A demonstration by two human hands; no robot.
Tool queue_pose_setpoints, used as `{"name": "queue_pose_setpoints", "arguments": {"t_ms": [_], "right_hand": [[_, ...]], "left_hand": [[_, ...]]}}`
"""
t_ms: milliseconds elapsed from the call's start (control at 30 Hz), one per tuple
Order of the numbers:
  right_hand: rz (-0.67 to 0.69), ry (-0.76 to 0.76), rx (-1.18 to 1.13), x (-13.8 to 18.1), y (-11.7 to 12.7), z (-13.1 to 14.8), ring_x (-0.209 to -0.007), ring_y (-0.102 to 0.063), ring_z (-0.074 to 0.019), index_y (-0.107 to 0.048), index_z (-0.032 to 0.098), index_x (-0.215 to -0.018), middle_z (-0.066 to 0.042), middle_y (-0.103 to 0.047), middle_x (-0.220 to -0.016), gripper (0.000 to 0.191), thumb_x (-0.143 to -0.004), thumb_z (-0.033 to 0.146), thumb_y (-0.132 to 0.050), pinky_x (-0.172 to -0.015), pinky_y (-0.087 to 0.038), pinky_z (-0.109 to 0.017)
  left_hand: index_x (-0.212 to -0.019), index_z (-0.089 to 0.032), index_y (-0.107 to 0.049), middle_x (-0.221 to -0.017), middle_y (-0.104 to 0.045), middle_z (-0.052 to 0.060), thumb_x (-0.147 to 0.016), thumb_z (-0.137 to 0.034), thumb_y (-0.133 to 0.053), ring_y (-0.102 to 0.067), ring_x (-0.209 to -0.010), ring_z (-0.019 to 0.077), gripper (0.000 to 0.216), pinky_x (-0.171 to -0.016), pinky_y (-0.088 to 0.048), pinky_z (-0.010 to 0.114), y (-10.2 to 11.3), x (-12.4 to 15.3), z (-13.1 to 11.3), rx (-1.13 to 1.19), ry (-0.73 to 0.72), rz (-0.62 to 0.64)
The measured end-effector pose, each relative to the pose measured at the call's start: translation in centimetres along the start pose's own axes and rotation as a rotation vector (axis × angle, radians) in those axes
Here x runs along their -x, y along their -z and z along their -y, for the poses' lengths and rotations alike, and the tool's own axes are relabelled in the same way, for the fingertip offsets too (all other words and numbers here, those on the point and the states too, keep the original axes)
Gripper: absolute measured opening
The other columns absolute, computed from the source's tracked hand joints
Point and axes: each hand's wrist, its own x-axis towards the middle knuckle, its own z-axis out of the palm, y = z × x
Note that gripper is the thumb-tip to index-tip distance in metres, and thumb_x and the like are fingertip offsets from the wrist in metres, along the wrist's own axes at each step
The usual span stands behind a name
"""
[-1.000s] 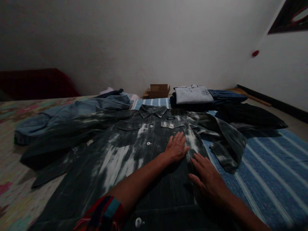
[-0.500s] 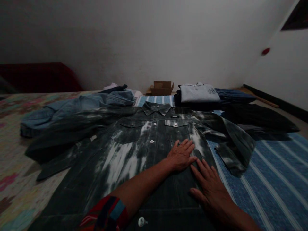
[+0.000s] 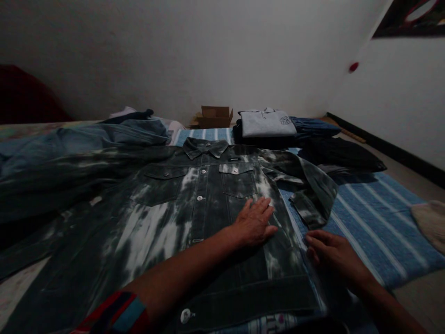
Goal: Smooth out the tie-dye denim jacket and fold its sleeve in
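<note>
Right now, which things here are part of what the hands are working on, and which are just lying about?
In hand:
dark bleach-streaked denim jacket
left hand, flat on it
right hand, at its side edge

Lying about:
folded pale grey shirt
brown cardboard box
light blue jeans
blue striped mat

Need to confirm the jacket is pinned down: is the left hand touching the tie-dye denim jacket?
Touching. The head view shows the left hand lying palm down, fingers spread, flat on the front panel of the denim jacket, with no gap visible.

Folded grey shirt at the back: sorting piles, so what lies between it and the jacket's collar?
Head view: only bare blue striped sheet separates the grey shirt from the collar.
</note>
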Motion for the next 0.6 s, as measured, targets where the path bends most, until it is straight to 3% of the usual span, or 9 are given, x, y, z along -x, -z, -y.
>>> {"name": "queue_pose_setpoints", "arguments": {"t_ms": [100,200,300,400,500,600], "right_hand": [[0.202,-0.138,-0.013,0.6,-1.1,-0.4,-0.040,-0.050,-0.0115,-0.060,0.018,-0.077,0.005,-0.056,-0.050,0.042,-0.069,0.060,-0.061,-0.040,-0.034,-0.022],[0.210,-0.064,0.099,0.9,-1.7,-0.7,-0.041,-0.051,-0.0116,-0.056,0.019,-0.065,0.005,-0.054,-0.050,0.038,-0.071,0.057,-0.059,-0.040,-0.034,-0.022],[0.100,0.131,0.354,1.0,-1.5,-1.0,-0.052,-0.058,-0.0142,-0.059,0.020,-0.067,0.003,-0.059,-0.055,0.034,-0.075,0.053,-0.058,-0.047,-0.039,-0.023],[-0.090,0.342,0.529,1.1,-1.5,-1.2,-0.057,-0.063,-0.0162,-0.065,0.022,-0.084,0.001,-0.066,-0.064,0.033,-0.082,0.053,-0.053,-0.052,-0.045,-0.025],[-0.239,0.690,0.537,1.2,-2.3,-0.7,-0.071,-0.068,-0.0171,-0.065,0.023,-0.094,-0.002,-0.071,-0.083,0.029,-0.087,0.048,-0.051,-0.062,-0.052,-0.026],[-0.257,0.999,0.585,0.8,-3.9,-0.1,-0.093,-0.067,-0.0191,-0.062,0.022,-0.104,-0.007,-0.069,-0.103,0.024,-0.091,0.037,-0.049,-0.079,-0.054,-0.029]], "left_hand": [[-0.140,-0.013,-0.036,-0.155,-0.023,0.015,-0.094,-0.053,-0.039,-0.016,-0.144,0.0283,0.061,-0.113,-0.018,0.049,-0.1,0.6,-2.2,0.044,-0.103,0.045],[-0.142,-0.013,-0.034,-0.155,-0.022,0.016,-0.093,-0.058,-0.035,-0.014,-0.144,0.0287,0.067,-0.114,-0.015,0.050,-1.0,1.0,-3.2,0.078,-0.146,0.067],[-0.145,-0.012,-0.030,-0.156,-0.020,0.016,-0.093,-0.060,-0.032,-0.010,-0.145,0.0276,0.071,-0.115,-0.010,0.050,-2.1,1.2,-3.2,0.105,-0.177,0.068],[-0.145,-0.010,-0.028,-0.156,-0.019,0.016,-0.094,-0.060,-0.032,-0.009,-0.145,0.0267,0.072,-0.116,-0.009,0.049,-2.3,1.3,-3.1,0.122,-0.197,0.056],[-0.145,-0.008,-0.029,-0.156,-0.020,0.016,-0.095,-0.053,-0.037,-0.011,-0.145,0.0276,0.068,-0.116,-0.013,0.049,-1.3,2.3,-3.5,0.119,-0.156,0.075],[-0.144,-0.005,-0.030,-0.154,-0.022,0.018,-0.096,-0.046,-0.038,-0.013,-0.144,0.0285,0.064,-0.116,-0.015,0.049,0.0,4.8,-4.2,0.096,-0.096,0.084]]}}
